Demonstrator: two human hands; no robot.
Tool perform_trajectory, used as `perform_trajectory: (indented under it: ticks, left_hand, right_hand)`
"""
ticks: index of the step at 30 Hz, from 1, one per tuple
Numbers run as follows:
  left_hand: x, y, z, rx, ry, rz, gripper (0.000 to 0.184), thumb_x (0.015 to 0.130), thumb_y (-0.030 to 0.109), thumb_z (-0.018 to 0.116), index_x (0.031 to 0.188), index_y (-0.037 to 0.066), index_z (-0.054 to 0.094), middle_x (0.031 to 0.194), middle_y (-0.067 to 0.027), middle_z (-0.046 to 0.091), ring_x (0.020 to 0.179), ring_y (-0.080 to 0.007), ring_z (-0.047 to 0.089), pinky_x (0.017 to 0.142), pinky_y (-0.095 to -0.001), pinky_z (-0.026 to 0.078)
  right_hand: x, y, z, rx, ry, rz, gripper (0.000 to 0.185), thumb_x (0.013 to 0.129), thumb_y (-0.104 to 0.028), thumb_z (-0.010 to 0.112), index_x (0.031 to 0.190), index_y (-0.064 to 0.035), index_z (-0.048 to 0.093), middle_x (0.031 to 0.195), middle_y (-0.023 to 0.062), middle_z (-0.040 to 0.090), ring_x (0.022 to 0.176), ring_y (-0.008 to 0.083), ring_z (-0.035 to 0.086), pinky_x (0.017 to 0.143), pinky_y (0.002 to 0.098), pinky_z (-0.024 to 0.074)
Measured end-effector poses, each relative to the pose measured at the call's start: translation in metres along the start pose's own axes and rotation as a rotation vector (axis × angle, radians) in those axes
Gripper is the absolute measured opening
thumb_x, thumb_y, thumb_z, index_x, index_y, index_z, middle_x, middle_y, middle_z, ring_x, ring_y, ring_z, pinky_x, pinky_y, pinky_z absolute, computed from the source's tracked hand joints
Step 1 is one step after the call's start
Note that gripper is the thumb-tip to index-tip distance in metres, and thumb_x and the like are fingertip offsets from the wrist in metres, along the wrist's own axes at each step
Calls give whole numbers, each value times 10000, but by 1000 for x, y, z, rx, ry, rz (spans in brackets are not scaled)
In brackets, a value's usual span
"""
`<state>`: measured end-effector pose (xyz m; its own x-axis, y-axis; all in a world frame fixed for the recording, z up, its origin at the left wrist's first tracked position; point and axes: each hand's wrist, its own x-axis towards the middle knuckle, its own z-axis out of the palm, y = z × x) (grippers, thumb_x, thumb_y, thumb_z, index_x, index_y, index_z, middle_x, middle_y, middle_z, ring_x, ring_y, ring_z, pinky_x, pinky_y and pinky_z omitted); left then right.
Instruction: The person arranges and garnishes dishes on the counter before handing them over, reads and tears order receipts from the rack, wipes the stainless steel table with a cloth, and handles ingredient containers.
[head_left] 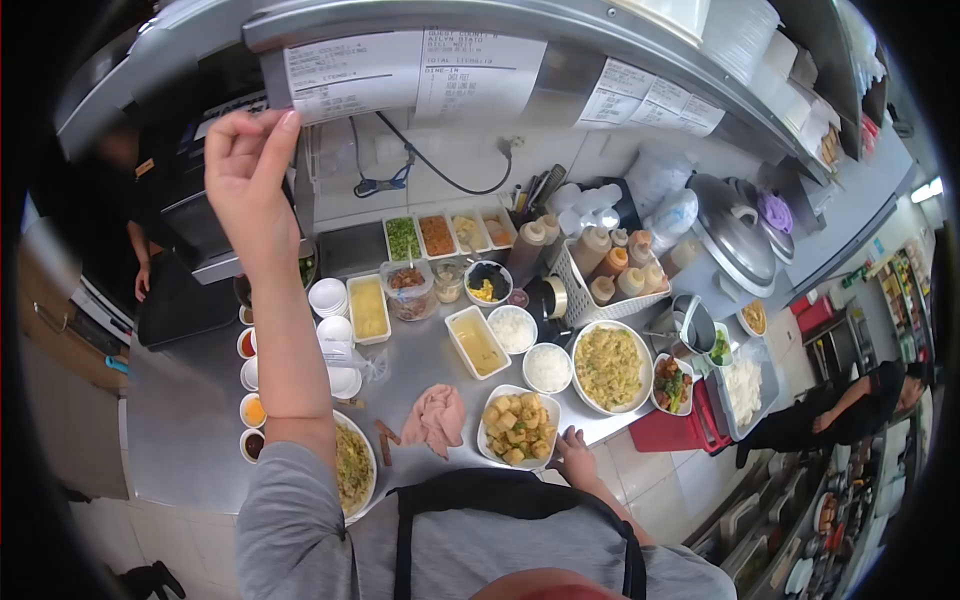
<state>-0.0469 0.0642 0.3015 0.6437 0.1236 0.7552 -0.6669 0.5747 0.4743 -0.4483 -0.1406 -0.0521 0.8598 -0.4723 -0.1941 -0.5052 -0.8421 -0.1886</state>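
Note:
My left hand [250, 175] is raised at the overhead rail, thumb and fingertips pinched at the lower left corner of a printed order ticket [350, 72]. A second order ticket [480, 72] hangs beside it. Low on the right, my right hand [576, 462] rests at the counter edge, fingers slightly apart and holding nothing. Just left of it stands a white bowl of fried cubes with green bits [518, 428]. Left of that bowl lies a crumpled pink cloth [434, 420]. My left arm partly covers a large bowl of fried rice [353, 465].
Bowls of white rice [548, 368], a large bowl of fried rice [613, 366] and a basket of sauce bottles [615, 275] stand on the steel counter [185, 430]. Small sauce cups [254, 410] line the left. Two other people [850, 410] [125, 220] stand nearby.

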Motion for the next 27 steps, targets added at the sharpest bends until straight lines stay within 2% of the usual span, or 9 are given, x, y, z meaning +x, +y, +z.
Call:
perform_trajectory:
  ticks: [5, 7, 11, 14, 15, 16, 17, 22, 27]
  left_hand:
    - [-10, -9, -3, -4, -8, -14, 229, 755, -58, 601, 835, 59, 421, 876, -114, 599, 828, -126, 553, 791, -251, 404]
    - [-11, -11, -4, 10, -8, -11, 231, 754, -59, 601, 833, 59, 419, 878, -116, 599, 832, -126, 550, 790, -251, 403]
    - [-13, -6, -4, -13, -25, -24, 235, 749, -60, 605, 836, 59, 422, 878, -117, 597, 835, -123, 548, 790, -244, 401]
    - [-8, -1, 1, 30, -15, 0, 232, 744, -53, 614, 843, 51, 432, 877, -115, 597, 826, -125, 553, 796, -241, 402]
    - [-9, 1, 2, 75, 2, 12, 230, 742, -49, 619, 848, 46, 438, 874, -115, 597, 819, -126, 556, 798, -239, 405]
    - [-8, 3, 3, 83, 23, 8, 225, 738, -47, 623, 849, 35, 445, 867, -115, 599, 815, -132, 561, 793, -239, 416]
    - [-6, 1, 0, 85, 0, 48, 205, 742, -53, 615, 852, 14, 455, 874, -129, 599, 831, -148, 573, 787, -240, 431]
    - [-16, 4, -6, 169, -21, 44, 191, 749, -57, 605, 918, -70, 517, 948, -188, 589, 855, -203, 592, 752, -284, 512]
    - [-38, 16, -17, 414, -48, -29, 223, 779, -15, 588, 980, -108, 560, 1095, -175, 551, 963, -188, 547, 827, -253, 443]
  right_hand:
    - [-1, 0, -2, 30, 38, -33, 752, 555, -197, 759, 1225, -172, 418, 1223, 248, 382, 1110, 453, 404, 854, 421, 442]
    - [-2, -4, -5, 27, 87, -25, 637, 518, -203, 770, 1099, -103, 528, 1204, 233, 418, 1099, 408, 425, 821, 403, 457]
    - [-5, -2, -5, 20, 94, -55, 639, 514, -205, 770, 1095, -100, 527, 1191, 231, 422, 1079, 400, 437, 806, 403, 461]
    - [-2, -2, -8, 10, 83, -50, 673, 518, -182, 764, 1132, -117, 496, 1169, 227, 422, 1032, 389, 450, 781, 406, 466]
    - [-2, 0, -5, 15, 77, -45, 681, 522, -165, 760, 1144, -127, 485, 1176, 230, 418, 1040, 391, 447, 782, 408, 465]
    - [-1, 8, 1, -9, 16, -59, 779, 545, -207, 761, 1235, -157, 403, 1205, 221, 380, 1139, 411, 376, 771, 433, 485]
    - [0, 8, 0, -7, 16, -70, 754, 556, -186, 753, 1227, -157, 410, 1201, 222, 385, 1115, 416, 398, 763, 432, 488]
    - [-2, 12, 6, 13, 126, -70, 702, 572, -160, 729, 1204, -126, 424, 1201, 236, 408, 1080, 438, 432, 764, 418, 487]
    - [-10, 13, 7, 70, 123, -46, 721, 546, -193, 744, 1191, -116, 433, 1184, 273, 406, 1050, 457, 447, 798, 412, 470]
